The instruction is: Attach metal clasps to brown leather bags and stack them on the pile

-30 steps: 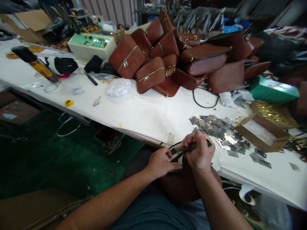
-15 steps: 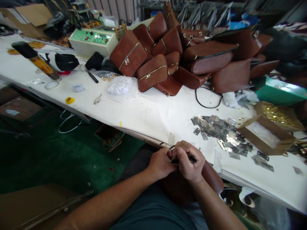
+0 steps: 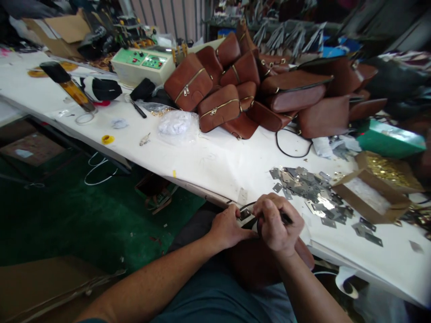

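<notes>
A person sits at the near edge of a white tabletop [image 3: 215, 166], both bare hands meeting low in the view, at about six o'clock. The left hand [image 3: 229, 229] pinches the dark rim of a brown leather bag [image 3: 256, 262] that rests in the lap, with a small metal plate [image 3: 244, 214] showing just above its fingertips. The right hand [image 3: 275, 223], touching the left at its three o'clock, is curled shut around a slim dark tool [image 3: 286, 219]. The tool's long axis runs roughly from nine o'clock to three o'clock, its far end poking out past the knuckles toward three o'clock; its working tip is hidden by the fingers. The bag lies directly beneath both hands, toward six o'clock. A scatter of metal plates [image 3: 310, 190] lies on the tabletop at about one o'clock from the hands, nearer the right hand. Beyond it, at two o'clock, sits an open cardboard box [image 3: 370, 197]. A heap of brown bags [image 3: 256, 85] sits at twelve o'clock, well apart.
</notes>
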A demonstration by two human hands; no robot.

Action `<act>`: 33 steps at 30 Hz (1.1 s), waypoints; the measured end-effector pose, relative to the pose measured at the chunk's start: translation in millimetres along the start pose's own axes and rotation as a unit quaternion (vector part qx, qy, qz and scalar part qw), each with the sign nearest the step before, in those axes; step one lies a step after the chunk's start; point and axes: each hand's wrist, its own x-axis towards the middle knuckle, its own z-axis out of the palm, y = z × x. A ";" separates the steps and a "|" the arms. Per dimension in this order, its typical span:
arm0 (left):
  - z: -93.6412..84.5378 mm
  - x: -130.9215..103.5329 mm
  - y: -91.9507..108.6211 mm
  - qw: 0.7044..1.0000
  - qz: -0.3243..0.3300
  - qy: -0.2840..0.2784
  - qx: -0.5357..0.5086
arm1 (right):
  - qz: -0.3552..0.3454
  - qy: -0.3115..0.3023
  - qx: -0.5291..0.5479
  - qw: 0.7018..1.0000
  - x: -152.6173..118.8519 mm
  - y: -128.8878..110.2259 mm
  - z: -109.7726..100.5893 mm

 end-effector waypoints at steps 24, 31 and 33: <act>-18.1 -30.3 30.3 0.982 0.149 0.043 0.107 | 0.124 -0.040 -0.387 0.913 49.1 11.9 -115.1; -27.6 -22.3 38.1 0.957 0.229 0.004 0.177 | 0.264 -0.140 -0.148 0.943 -60.2 -15.6 -125.5; -28.5 -19.5 42.3 0.951 0.256 -0.031 0.171 | 0.305 -0.072 -0.150 0.938 -76.7 -11.6 -119.0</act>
